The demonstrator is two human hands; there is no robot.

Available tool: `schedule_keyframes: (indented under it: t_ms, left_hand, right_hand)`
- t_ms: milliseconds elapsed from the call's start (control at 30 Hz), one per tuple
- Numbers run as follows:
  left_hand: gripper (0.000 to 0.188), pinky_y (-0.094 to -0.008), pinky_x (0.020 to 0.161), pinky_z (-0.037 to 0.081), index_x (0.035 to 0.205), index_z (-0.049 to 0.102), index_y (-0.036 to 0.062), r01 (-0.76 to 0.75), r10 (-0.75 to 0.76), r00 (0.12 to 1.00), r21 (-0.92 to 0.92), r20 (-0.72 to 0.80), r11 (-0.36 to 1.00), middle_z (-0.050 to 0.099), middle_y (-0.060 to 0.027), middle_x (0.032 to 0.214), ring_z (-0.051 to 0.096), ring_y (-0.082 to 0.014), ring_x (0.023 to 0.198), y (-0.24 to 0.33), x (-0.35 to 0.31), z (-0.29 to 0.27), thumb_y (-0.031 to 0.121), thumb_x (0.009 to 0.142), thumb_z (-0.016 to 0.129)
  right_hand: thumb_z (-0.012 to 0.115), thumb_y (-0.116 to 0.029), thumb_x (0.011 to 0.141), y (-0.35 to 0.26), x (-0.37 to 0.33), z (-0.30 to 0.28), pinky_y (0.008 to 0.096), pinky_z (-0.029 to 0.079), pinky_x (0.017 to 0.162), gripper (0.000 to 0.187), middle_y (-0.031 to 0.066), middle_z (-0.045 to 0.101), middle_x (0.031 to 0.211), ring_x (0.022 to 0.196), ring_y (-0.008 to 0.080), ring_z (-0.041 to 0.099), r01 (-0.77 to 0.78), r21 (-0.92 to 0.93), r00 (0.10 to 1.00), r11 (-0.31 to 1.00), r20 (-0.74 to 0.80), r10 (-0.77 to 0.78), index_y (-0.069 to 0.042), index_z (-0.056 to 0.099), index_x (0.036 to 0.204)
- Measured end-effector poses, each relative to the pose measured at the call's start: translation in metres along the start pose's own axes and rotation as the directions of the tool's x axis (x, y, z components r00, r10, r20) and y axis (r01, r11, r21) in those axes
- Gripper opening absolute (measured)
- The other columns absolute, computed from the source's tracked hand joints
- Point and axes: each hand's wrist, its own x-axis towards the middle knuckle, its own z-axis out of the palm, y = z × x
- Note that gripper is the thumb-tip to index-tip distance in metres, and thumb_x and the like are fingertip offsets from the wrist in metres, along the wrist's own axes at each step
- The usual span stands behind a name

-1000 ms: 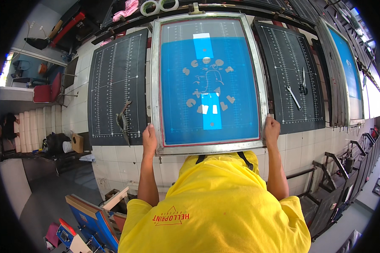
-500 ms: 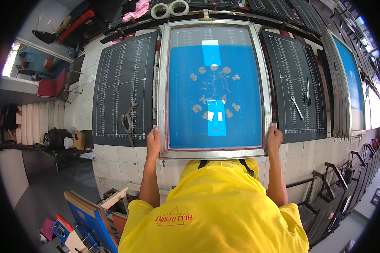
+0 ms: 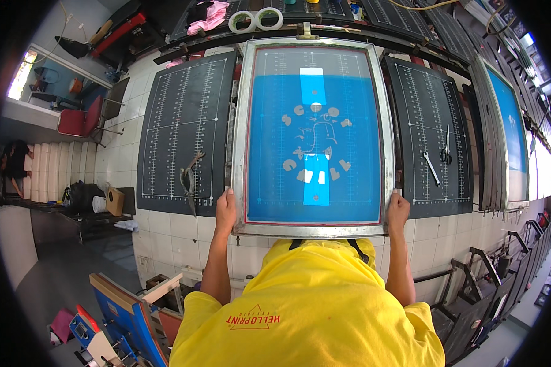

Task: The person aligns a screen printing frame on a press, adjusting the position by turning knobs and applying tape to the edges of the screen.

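In front of me lies a screen printing frame (image 3: 378, 122) with a silver metal rim and a blue-coated mesh (image 3: 281, 183). Pale letter-like shapes and a line drawing show in the middle of the mesh. My left hand (image 3: 226, 211) grips the frame's near left corner, thumb up along the side. At the near right corner, my right hand (image 3: 398, 211) closes round the rim the same way. A metal clamp (image 3: 304, 30) sits at the middle of the frame's far edge. Fingers under the rim are hidden on both sides.
Black gridded boards flank the frame; the left board (image 3: 171, 122) bears a pair of plier-like tools (image 3: 190, 177). A wrench (image 3: 432, 168) and scissors (image 3: 447, 150) lie on the right board (image 3: 416, 110). Tape rolls (image 3: 268, 19) stand beyond. Another blue screen (image 3: 508, 116) leans far right; a person (image 3: 17, 165) is far left.
The whole view has shifted slightly, so everything sits a little lower in the picture. Both hands keep their hold on the frame, with no clear movement of it against the boards.
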Motion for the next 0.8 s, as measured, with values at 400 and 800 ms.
schedule_keyframes:
  t_ms: [400,800]
  left_hand:
    - [0.043,-0.0365,0.076,0.045,0.101,0.058,-0.0097,-0.012,0.012,1.0,-0.006,-0.018,1.0,0.062,-0.0209,0.082,0.056,-0.0246,0.078,0.0,0.0,0.0,0.028,0.101,0.037]
    - [0.044,-0.0355,0.073,0.044,0.096,0.057,-0.0092,0.012,-0.011,0.999,0.018,-0.043,1.0,0.057,-0.0162,0.076,0.049,-0.0214,0.072,0.011,-0.003,0.002,0.03,0.101,0.037]
  right_hand:
    - [0.051,-0.031,0.095,-0.002,-0.002,0.001,0.0365,0.031,0.051,0.046,0.007,0.034,0.055,0.057,0.0137,0.031,-0.007,-0.006,1.0,1.0,-0.007,0.007,0.007,0.046,0.068]
    - [0.051,-0.033,0.096,0.003,0.0,0.0,0.0341,0.029,0.05,0.051,0.0028,0.034,0.055,0.057,0.011,0.03,-0.001,-0.011,1.0,1.0,-0.004,0.001,0.004,0.044,0.063]
